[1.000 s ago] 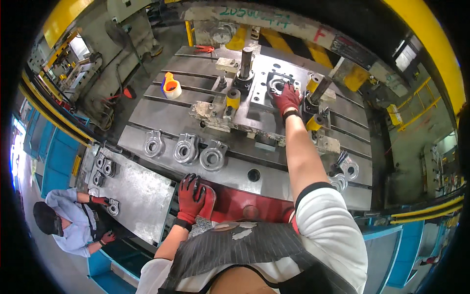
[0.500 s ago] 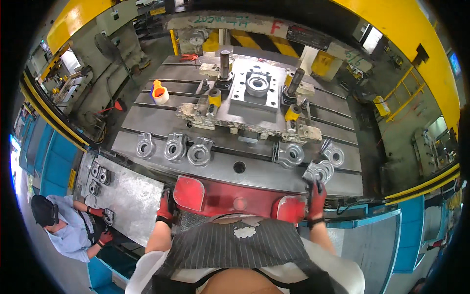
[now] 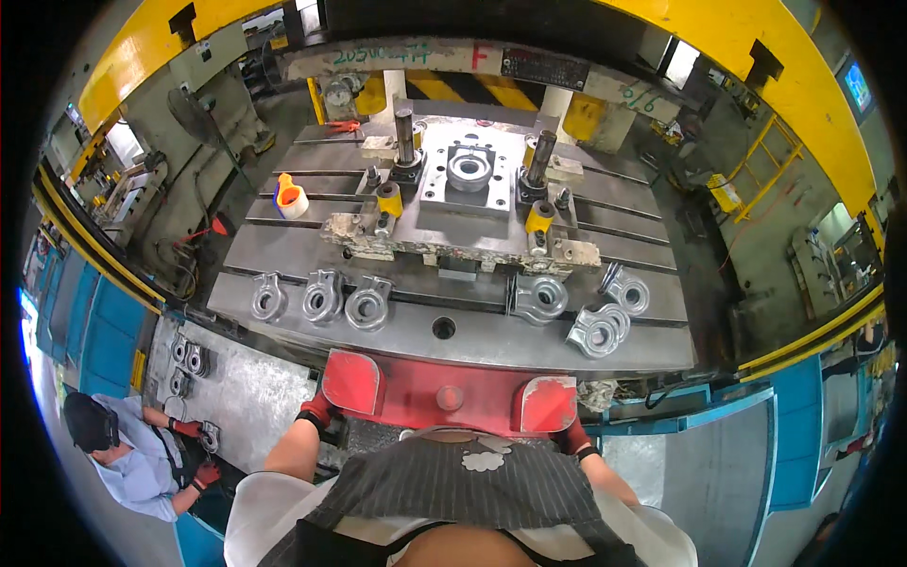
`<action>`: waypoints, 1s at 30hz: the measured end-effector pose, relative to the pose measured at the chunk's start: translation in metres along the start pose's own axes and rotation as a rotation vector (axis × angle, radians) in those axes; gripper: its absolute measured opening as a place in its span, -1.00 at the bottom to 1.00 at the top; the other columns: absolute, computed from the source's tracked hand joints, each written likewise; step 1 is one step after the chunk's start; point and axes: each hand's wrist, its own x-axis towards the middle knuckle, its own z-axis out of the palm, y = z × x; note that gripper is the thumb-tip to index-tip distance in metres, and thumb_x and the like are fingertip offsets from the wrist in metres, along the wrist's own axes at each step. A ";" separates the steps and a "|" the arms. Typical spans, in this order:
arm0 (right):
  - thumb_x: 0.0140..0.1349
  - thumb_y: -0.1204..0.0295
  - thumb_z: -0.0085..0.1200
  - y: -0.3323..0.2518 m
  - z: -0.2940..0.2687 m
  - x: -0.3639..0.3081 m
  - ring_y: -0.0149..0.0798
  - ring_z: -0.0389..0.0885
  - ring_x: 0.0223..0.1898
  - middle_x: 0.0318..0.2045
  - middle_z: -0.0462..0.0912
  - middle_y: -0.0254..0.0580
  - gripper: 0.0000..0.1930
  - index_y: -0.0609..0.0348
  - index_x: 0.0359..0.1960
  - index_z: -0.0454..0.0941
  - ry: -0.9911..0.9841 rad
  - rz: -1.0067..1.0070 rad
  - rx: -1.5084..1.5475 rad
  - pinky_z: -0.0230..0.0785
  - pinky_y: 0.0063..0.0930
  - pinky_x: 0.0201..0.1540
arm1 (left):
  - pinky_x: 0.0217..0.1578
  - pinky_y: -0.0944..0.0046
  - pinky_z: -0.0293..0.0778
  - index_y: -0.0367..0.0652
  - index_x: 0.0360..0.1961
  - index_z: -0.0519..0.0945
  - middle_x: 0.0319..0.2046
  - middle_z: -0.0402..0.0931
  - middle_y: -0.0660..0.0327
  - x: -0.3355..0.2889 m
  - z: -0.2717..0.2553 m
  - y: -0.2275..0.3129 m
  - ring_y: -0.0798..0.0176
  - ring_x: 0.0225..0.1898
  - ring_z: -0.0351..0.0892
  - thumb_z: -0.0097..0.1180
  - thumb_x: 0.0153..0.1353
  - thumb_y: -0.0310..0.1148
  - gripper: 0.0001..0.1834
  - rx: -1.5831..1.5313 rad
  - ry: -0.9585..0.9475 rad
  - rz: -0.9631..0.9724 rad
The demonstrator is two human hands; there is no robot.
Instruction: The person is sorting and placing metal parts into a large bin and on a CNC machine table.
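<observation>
A red two-hand control console (image 3: pixel 444 378), with a raised red guard at each end, stands between me and the press bed. At its left end my left hand (image 3: pixel 319 410), in a red glove, reaches in beside the left guard (image 3: pixel 351 382). My right hand (image 3: pixel 572 438), gloved likewise, is at the lower edge of the right guard (image 3: pixel 548 404). The guards hide the fingers of both hands. Just beyond the right end lie silvery ring-shaped metal parts (image 3: pixel 595 333). Another ring part (image 3: pixel 470 169) sits in the die (image 3: pixel 465 194) at the middle of the bed.
More ring parts (image 3: pixel 367 304) lie along the bed's front left. An orange-and-white tape roll (image 3: pixel 291 198) stands on the bed. Two guide posts (image 3: pixel 405 142) rise by the die. A co-worker (image 3: pixel 142 444) handles a ring part at a metal table (image 3: pixel 255 383) on the left.
My right hand has left the ring parts at the bed's right front and come down to the console's right end. My left hand has moved in closer at the left guard.
</observation>
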 end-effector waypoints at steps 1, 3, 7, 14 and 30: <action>0.12 0.27 -0.03 -0.007 0.005 0.000 -0.29 0.35 0.09 0.05 0.42 -0.23 -0.55 0.07 0.07 0.35 -0.041 -0.034 0.066 0.16 -0.42 0.12 | 0.04 0.23 0.33 -0.04 0.12 0.33 0.08 0.36 0.11 -0.007 -0.003 0.009 0.11 0.16 0.32 0.23 -0.23 -0.41 -0.26 -0.089 0.014 0.018; 0.02 0.36 0.02 -0.025 0.012 0.007 -0.19 0.27 0.17 0.08 0.38 -0.15 -0.52 0.09 0.06 0.34 -0.077 0.032 0.201 0.03 -0.33 0.25 | 0.04 0.23 0.33 0.00 0.13 0.32 0.10 0.35 0.13 -0.032 -0.003 0.003 0.12 0.16 0.31 0.20 -0.23 -0.44 -0.25 -0.044 0.004 -0.021; -0.01 0.47 0.03 -0.011 -0.008 -0.006 -0.01 0.24 0.17 0.06 0.38 -0.08 -0.49 0.10 0.07 0.33 -0.055 0.223 -0.108 -0.02 -0.17 0.26 | 0.04 0.29 0.32 0.00 0.16 0.28 0.13 0.32 0.15 -0.063 -0.052 0.063 0.17 0.17 0.30 0.16 -0.18 -0.44 -0.25 0.166 -0.070 -0.110; 0.12 0.34 0.06 0.034 -0.007 0.002 -0.28 0.41 -0.10 -0.03 0.43 -0.26 -0.53 0.02 0.08 0.27 -0.022 -0.127 -0.019 0.23 -0.44 -0.15 | 0.02 0.34 0.32 -0.03 0.18 0.27 0.14 0.32 0.19 -0.067 -0.073 0.093 0.27 0.14 0.32 0.06 0.00 -0.39 -0.38 -0.011 -0.043 -0.092; 0.21 0.46 -0.17 -0.052 -0.023 -0.009 -0.21 0.52 -0.10 -0.09 0.52 -0.17 -0.65 0.24 0.04 0.38 0.529 -0.157 0.014 0.39 -0.39 -0.05 | -0.13 0.31 0.34 -0.13 0.00 0.45 -0.16 0.50 0.27 -0.065 -0.193 0.127 0.40 -0.19 0.42 -0.06 0.25 -0.10 -0.59 -0.681 0.174 -0.348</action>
